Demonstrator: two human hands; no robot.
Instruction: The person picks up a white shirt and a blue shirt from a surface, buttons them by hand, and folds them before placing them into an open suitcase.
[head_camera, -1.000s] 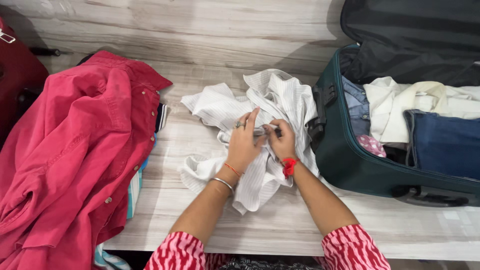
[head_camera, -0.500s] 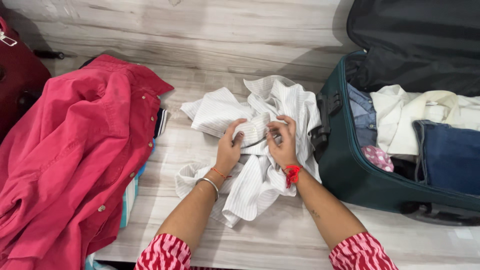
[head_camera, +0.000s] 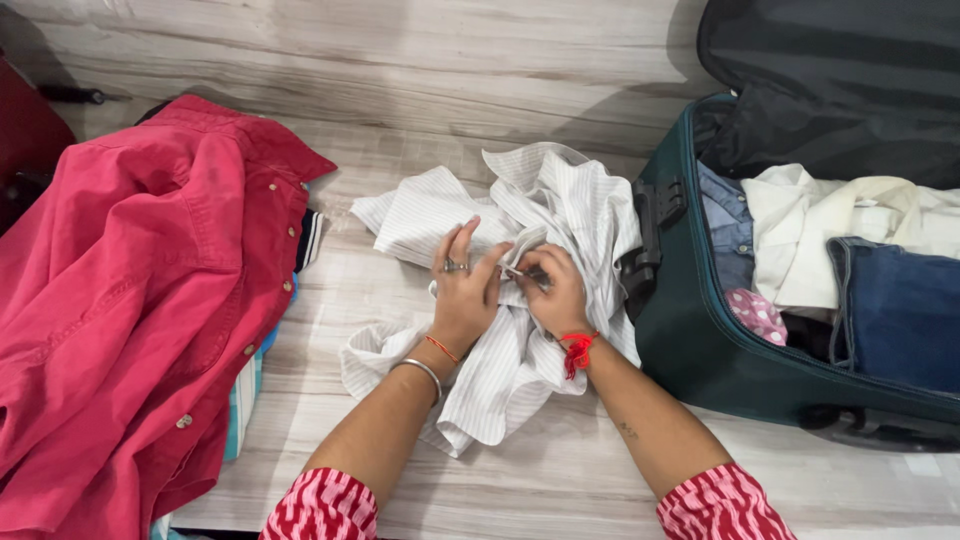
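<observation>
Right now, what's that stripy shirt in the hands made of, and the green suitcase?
The white striped shirt looks like thin matte woven cotton: it crumples into soft folds. The green suitcase seems fabric-covered with black plastic fittings, though its weave is hard to see.

Your hands meet at the middle of the worktop (head_camera: 600, 480), the left hand (head_camera: 465, 295) and right hand (head_camera: 552, 292) side by side and touching, both resting on the crumpled shirt (head_camera: 560, 200) that lies under and around them. To your left a large shirt (head_camera: 130, 290) is spread over a pile of other clothes (head_camera: 240, 400), well apart from the crumpled one. To your right an open suitcase (head_camera: 700, 340) sits just beside the crumpled shirt, its lid (head_camera: 830, 70) raised behind it, with folded clothes (head_camera: 830, 230) lying inside.
</observation>
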